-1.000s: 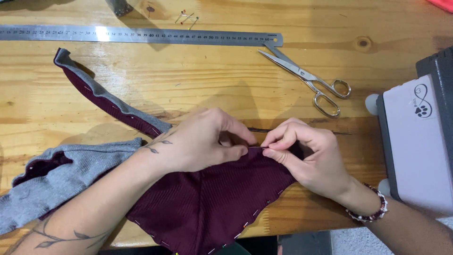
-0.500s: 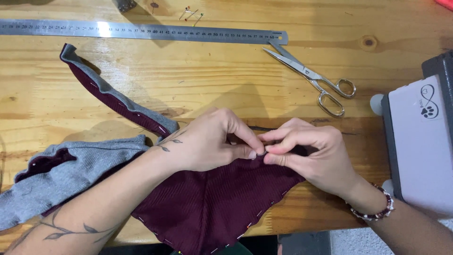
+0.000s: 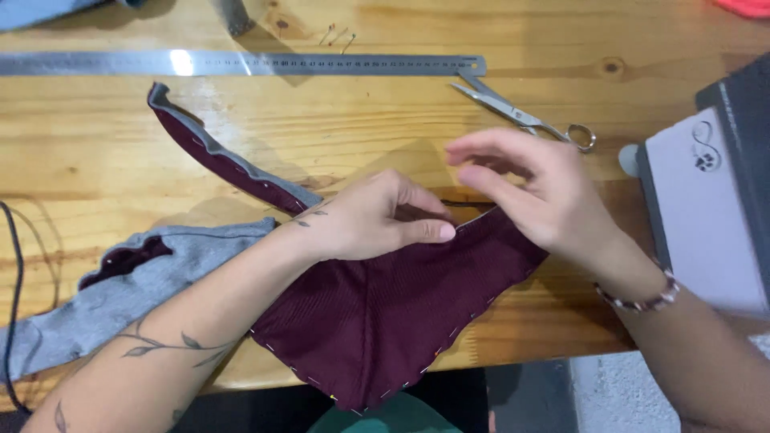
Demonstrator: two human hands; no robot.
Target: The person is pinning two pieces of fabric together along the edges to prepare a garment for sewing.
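Observation:
A dark maroon fabric piece [image 3: 385,313] with a line of pins along its lower edges lies on the wooden table [image 3: 120,152] near the front edge. My left hand [image 3: 373,218] presses its fingertips down on the fabric's upper edge. My right hand [image 3: 533,188] hovers just above that edge, fingers loosely apart, nothing visible in it. A narrow maroon and grey strip [image 3: 216,156] runs diagonally to the upper left. Grey fabric with maroon lining [image 3: 136,281] lies under my left forearm.
A long steel ruler [image 3: 241,64] lies across the back of the table. Scissors [image 3: 521,114] sit just behind my right hand. Loose pins [image 3: 337,36] lie beyond the ruler. A white and dark sewing machine [image 3: 714,200] stands at the right. A black cord [image 3: 14,281] runs along the left edge.
My right hand has let go of the fabric edge and lifted up and back toward the scissors. My left hand stays pressed on the fabric.

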